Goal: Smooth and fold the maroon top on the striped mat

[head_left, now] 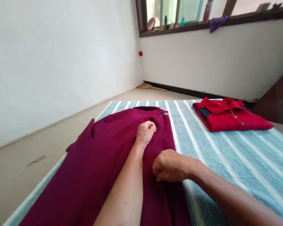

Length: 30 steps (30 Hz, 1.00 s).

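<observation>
A maroon coat [103, 150] lies spread over the left part of a bed with a blue-and-white striped cover [217, 175]. Its collar end points away from me, and one sleeve sticks out at the left. My left hand [145, 135] is closed on the coat's front near the collar, fingers pinched on the cloth. Lower and to the right, my right hand [169, 166] is curled closed on the same front close to its right side. Its fingertips are partly hidden under the knuckles.
A folded red jacket [231, 116] with a zip lies at the bed's far right. White walls [61, 62] stand left and ahead. Small bottles and a round mirror [151, 24] sit on the window sill. A broom [152, 86] lies on the floor in the corner.
</observation>
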### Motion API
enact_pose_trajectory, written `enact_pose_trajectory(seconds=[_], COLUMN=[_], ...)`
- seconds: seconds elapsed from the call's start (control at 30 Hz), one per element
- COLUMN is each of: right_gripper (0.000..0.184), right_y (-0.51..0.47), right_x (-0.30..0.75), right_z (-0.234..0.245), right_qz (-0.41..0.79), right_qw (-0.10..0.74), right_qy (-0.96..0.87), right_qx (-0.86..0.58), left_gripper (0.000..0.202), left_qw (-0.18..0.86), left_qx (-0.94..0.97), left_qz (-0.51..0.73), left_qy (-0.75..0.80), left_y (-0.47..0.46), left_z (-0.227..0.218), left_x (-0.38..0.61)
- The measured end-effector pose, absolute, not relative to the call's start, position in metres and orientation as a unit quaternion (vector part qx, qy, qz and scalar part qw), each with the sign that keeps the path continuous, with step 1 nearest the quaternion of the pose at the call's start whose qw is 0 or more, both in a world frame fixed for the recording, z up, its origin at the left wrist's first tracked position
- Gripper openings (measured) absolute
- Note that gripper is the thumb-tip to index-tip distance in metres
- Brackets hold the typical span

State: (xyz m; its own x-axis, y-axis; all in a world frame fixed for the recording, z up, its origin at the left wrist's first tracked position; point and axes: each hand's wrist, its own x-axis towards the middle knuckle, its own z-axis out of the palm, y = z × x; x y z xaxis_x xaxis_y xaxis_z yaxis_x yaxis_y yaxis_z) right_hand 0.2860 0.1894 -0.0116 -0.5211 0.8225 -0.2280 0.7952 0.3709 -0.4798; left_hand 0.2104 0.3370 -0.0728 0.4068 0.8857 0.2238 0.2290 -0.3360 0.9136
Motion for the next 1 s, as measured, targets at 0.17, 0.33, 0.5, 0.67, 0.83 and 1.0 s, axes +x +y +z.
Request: enact_pose_trajectory(seconds=[0.17, 0.33, 0.5, 0.67, 0.83, 1.0], right_gripper=[0.013, 0.025, 0.042, 0.043, 0.041, 0.043], right_y=[0.192, 0.201, 0.207, 0.211, 0.214, 0.214], right_x=[0.302, 0.347, 0.374, 0.386, 0.390, 0.391], right_z=[-0.014, -0.024, -0.040, -0.054, -0.059, -0.062], right_qz=[0.329, 0.485, 0.435, 0.431, 0.419, 0.393], right_qw=[0.130, 0.392, 0.520, 0.541, 0.567, 0.595], right_qy=[-0.793, -0.611, -0.505, -0.465, -0.441, -0.414], right_qx=[-0.496, -0.488, -0.535, -0.553, -0.556, -0.566], left_gripper=[0.011, 0.010, 0.011, 0.010, 0.011, 0.012], left_qw=[0.428, 0.426, 0.424, 0.424, 0.426, 0.435], left_qx=[0.720, 0.723, 0.724, 0.725, 0.722, 0.715], left_qz=[0.386, 0.384, 0.384, 0.383, 0.383, 0.383], left_qy=[0.385, 0.385, 0.385, 0.385, 0.389, 0.392], left_y=[0.335, 0.335, 0.335, 0.335, 0.336, 0.336], left_z=[-0.071, -0.070, -0.068, -0.069, -0.069, -0.068], left_x=[0.210, 0.209, 0.209, 0.209, 0.208, 0.208])
